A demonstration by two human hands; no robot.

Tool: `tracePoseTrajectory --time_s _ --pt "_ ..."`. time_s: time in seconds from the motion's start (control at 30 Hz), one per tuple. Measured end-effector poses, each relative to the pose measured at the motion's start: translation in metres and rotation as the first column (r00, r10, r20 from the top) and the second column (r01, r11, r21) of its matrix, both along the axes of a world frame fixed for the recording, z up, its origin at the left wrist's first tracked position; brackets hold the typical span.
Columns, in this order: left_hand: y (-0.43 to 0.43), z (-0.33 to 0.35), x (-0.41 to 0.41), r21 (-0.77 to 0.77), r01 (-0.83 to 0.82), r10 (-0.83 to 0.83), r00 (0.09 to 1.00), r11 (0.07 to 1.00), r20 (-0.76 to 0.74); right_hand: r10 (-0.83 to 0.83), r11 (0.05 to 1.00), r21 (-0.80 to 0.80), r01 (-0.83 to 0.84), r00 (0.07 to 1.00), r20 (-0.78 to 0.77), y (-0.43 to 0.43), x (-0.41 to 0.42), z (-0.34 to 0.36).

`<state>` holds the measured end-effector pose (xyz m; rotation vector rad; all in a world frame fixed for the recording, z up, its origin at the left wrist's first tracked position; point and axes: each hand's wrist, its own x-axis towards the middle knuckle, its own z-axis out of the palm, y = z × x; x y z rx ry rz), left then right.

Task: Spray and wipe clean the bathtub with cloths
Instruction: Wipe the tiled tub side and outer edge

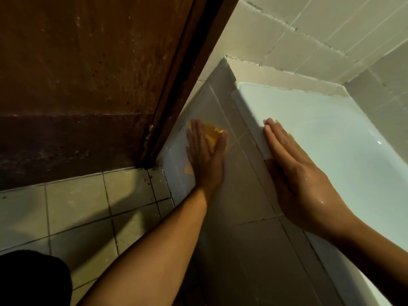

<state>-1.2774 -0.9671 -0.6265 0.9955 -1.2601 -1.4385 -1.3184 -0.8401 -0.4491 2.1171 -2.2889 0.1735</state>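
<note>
The person's left hand lies flat on the tiled surround that runs along the outer side of the bathtub, pressing a yellow cloth against the tile. Its grip is open: the fingers are straight and together, the thumb is spread to the side, and nothing is curled round the cloth. The cloth sits under the palm and fingers, showing between thumb and forefinger, with a small corner poking out below the heel of the hand. It lies near the far end of the surround, close to the foot of the brown door. The right hand rests on the white rim of the bathtub, palm down, fingers straight and side by side, so its grip is open too and holds nothing; its skin glistens with wet. The two hands are apart, with a strip of grey tile between them. Pale tiled walls meet at the tub's far corner. The tiled floor spreads below the door, and something dark fills the lower left corner.
</note>
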Motion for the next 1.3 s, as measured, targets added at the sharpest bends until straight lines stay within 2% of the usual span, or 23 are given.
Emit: tracePoseTrajectory --time_s 0.07,0.1,0.23,0.27,0.37,0.43,0.6,0.73,0.87,1.0,1.13,1.3 --pt "0.001 0.001 0.003 0.122 0.037 -0.037 0.999 0.992 -0.007 -0.014 1.0 0.009 0.014 1.0 0.008 0.0 0.001 0.001" --pt "-0.001 0.01 0.003 0.113 0.046 -0.047 0.999 0.993 0.004 -0.017 1.0 0.007 0.017 1.0 0.011 -0.001 0.002 0.002" --pt "-0.001 0.022 0.0 -0.144 0.037 -0.032 0.999 0.989 0.037 -0.017 1.0 0.008 0.017 1.0 0.016 -0.001 0.002 0.001" --pt "0.002 0.009 0.0 -0.127 0.027 -0.025 1.0 0.992 0.019 -0.017 1.0 0.011 0.017 1.0 0.018 -0.001 0.002 0.001" --pt "0.012 -0.023 0.006 0.11 0.027 -0.026 1.0 0.994 -0.012 -0.025 0.999 0.021 0.025 1.0 0.01 -0.002 0.002 0.002" --pt "0.016 -0.016 0.008 0.18 0.06 -0.057 0.998 0.982 -0.019 -0.026 0.999 0.02 0.026 1.0 0.014 -0.003 0.002 0.002" --pt "0.029 0.023 0.003 -0.1 0.055 -0.056 0.998 0.993 -0.015 -0.035 0.999 0.016 0.035 0.999 0.007 -0.003 0.001 0.001" --pt "0.025 0.015 0.007 0.009 0.059 -0.059 0.998 0.998 0.001 -0.043 0.999 0.019 0.043 0.999 -0.023 -0.005 0.001 0.0" --pt "0.037 0.036 0.007 -0.018 0.126 -0.126 0.991 0.992 -0.04 -0.047 0.999 0.023 0.047 0.999 -0.024 -0.004 0.001 0.0" --pt "0.045 0.04 0.007 0.189 0.14 -0.103 0.976 0.972 -0.194 -0.065 0.997 0.034 0.065 0.998 -0.016 -0.005 0.001 0.0" --pt "0.047 0.049 0.004 0.107 0.068 -0.066 0.998 0.992 -0.026 -0.133 0.991 0.016 0.133 0.991 0.0 -0.004 0.004 0.002" --pt "0.077 0.021 0.016 0.143 0.176 -0.185 0.982 0.974 0.051 -0.206 0.978 -0.002 0.206 0.978 -0.044 0.002 0.005 -0.003"
